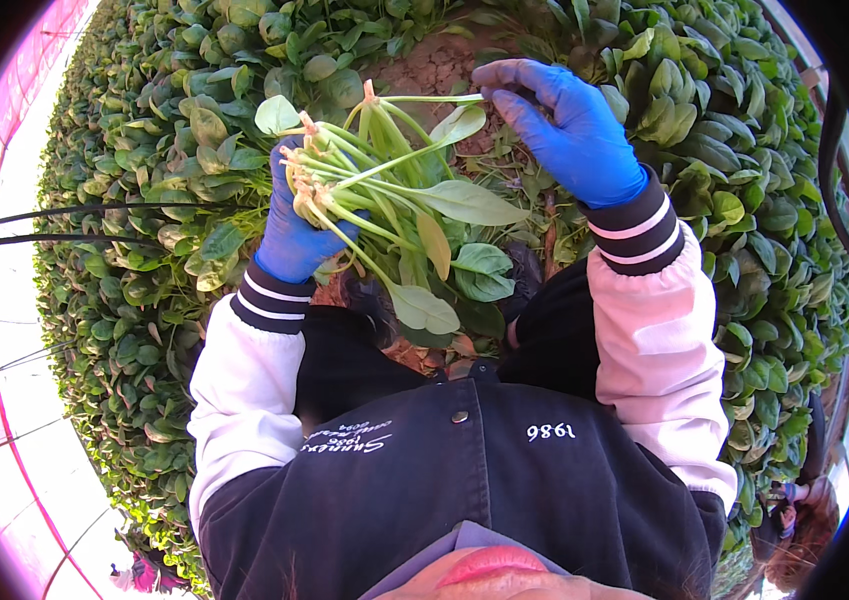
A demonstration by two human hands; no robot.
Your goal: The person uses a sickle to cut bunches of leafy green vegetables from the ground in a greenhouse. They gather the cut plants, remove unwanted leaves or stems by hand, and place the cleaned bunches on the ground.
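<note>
My left hand [295, 217], in a blue glove, grips a bunch of spinach [387, 172]. The pale root ends point up and to the left, and long stalks with broad green leaves spread to the right and down. One thin stalk [432, 98] runs from the topmost plant across to my right hand [574, 135]. That hand, also gloved in blue, pinches its far end between thumb and fingers. Whether a leaf blade is hidden behind the fingertips, I cannot tell.
Dense spinach plants [131, 292] grow at left, and more [754, 247] at right. Bare soil [435, 64] and loose leaves lie between them. My dark shoes [525, 274] are below the bunch. Black cords [94, 212] cross the left side. Another person [799, 525] is at lower right.
</note>
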